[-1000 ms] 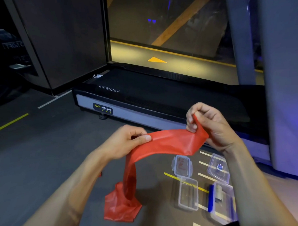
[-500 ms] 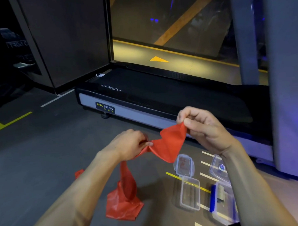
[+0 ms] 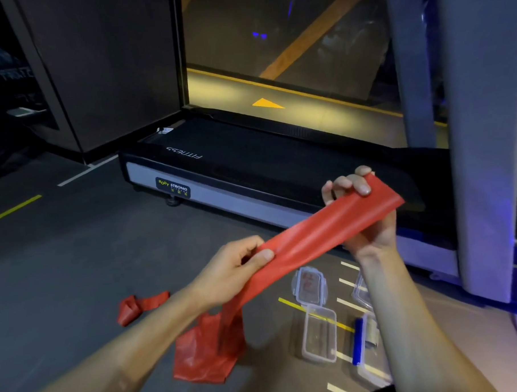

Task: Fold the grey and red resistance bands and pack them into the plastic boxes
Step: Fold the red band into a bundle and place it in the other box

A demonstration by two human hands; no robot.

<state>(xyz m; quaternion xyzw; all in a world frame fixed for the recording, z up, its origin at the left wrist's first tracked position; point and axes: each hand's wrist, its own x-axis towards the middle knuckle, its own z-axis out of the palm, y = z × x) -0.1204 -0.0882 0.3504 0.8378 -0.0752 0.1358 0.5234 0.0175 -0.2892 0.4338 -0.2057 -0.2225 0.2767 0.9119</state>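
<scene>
A red resistance band (image 3: 321, 231) stretches flat between both hands above the floor. My left hand (image 3: 234, 271) pinches its lower part with thumb on top. My right hand (image 3: 362, 218) grips the upper end, raised and to the right. The band's remaining length hangs down and bunches on the floor (image 3: 205, 355), with another part lying to the left. An open clear plastic box (image 3: 318, 335) and its lid (image 3: 310, 285) lie on the floor below my right forearm. A second clear box with a blue clip (image 3: 364, 339) is partly hidden by that arm. No grey band is visible.
A black treadmill deck (image 3: 250, 166) lies across the floor just beyond my hands. A grey upright post (image 3: 485, 126) stands at the right. Yellow and white lines mark the dark floor (image 3: 61, 249).
My hands have moved apart. The right hand rose and went right, pulling the slack band taut and flat. More of the band shows on the floor at the left.
</scene>
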